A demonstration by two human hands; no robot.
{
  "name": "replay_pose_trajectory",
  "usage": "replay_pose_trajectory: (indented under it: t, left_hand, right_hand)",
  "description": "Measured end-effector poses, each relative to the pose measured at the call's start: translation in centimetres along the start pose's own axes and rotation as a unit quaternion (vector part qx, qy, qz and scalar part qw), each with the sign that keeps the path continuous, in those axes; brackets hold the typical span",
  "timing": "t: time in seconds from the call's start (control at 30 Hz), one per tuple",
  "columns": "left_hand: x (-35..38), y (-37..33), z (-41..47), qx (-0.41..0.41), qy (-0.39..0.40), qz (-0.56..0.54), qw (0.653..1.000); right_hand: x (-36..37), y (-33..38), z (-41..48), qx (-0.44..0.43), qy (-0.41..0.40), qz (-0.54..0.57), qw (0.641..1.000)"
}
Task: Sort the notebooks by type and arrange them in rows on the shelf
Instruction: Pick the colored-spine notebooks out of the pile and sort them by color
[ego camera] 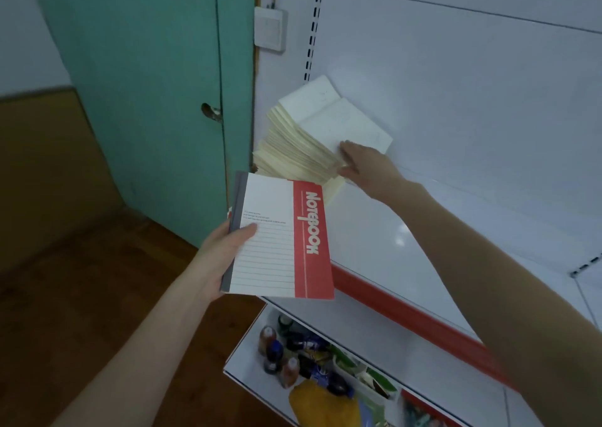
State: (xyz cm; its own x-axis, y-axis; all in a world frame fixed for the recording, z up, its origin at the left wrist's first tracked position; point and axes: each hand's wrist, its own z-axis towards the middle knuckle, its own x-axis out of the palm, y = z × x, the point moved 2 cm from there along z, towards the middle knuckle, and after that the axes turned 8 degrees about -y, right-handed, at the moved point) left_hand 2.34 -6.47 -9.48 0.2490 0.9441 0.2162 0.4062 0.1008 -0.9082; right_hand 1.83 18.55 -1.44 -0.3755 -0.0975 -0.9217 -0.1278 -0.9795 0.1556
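My left hand (pixel 224 250) is closed on a red-and-white notebook (pixel 280 237), thumb across the ruled cover, fingers behind the grey spine. I hold it clear of the shelf (pixel 374 231), cover up, probably so its type stays readable while I make room. My right hand (pixel 361 162) lies open and flat against the near end of a row of cream notebooks (pixel 303 140), gripping nothing. That row leans back toward the shelf's left rear corner, and I judge the palm is steadying it. The shelf to the right of the row is bare. Bottles (pixel 277 351) sit on the lower shelf.
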Motion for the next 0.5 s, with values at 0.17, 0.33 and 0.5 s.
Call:
replay_pose_trajectory:
  t: [0.17, 0.33, 0.5]
  left_hand:
    - [1.5, 0.0, -0.2, -0.006, 0.017, -0.005, 1.000]
    - [1.1, -0.2, 0.8, -0.057, 0.024, -0.019, 0.998]
    - [0.3, -0.9, 0.8, -0.065, 0.084, -0.041, 0.993]
  right_hand:
    - [-2.5, 2.1, -4.4, -0.011, -0.050, 0.036, 0.998]
    - [-0.1, 6.7, -11.9, -0.164, 0.014, 0.046, 0.985]
    - [1.7, 8.6, -13.4, -0.228, 0.125, 0.025, 0.965]
